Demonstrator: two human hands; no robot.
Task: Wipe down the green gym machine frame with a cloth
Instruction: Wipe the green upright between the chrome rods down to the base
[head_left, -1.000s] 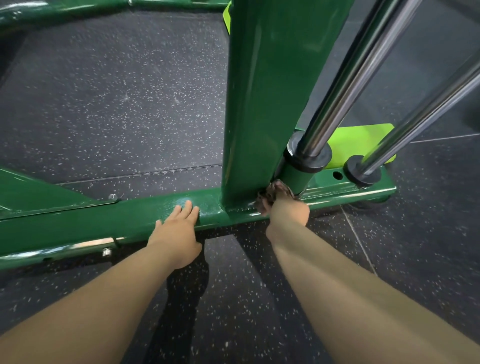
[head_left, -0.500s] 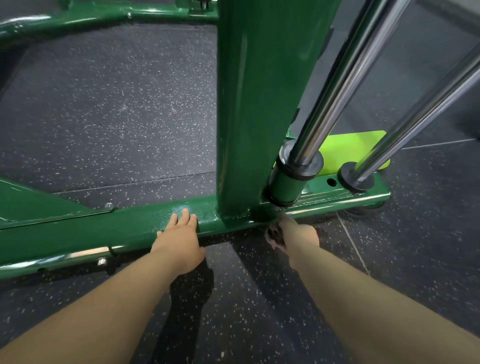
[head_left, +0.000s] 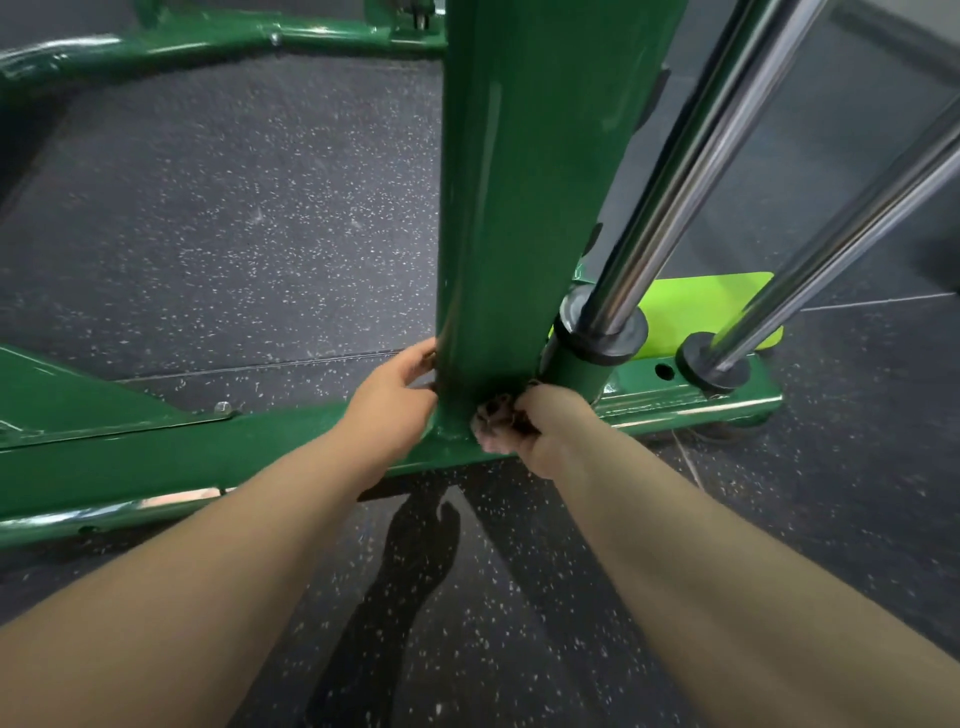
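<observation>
The green machine frame has a thick upright post (head_left: 524, 182) rising from a low horizontal base bar (head_left: 182, 462) on the floor. My right hand (head_left: 545, 431) grips a crumpled brownish cloth (head_left: 496, 415) and presses it against the foot of the post, at the joint with the base bar. My left hand (head_left: 392, 397) is at the post's left edge near the bottom, fingers curled round that edge. Most of the cloth is hidden inside my fist.
Two chrome guide rods (head_left: 670, 171) (head_left: 852, 228) slant up from black collars to the right of the post. A lime-green plate (head_left: 701, 306) lies behind them. Another green frame bar (head_left: 208, 41) runs across the back. Dark speckled rubber floor (head_left: 234, 223) surrounds everything.
My left hand left the base bar and moved right and up to take the post's left edge. My right hand with the cloth came back up from the floor side to the post's foot.
</observation>
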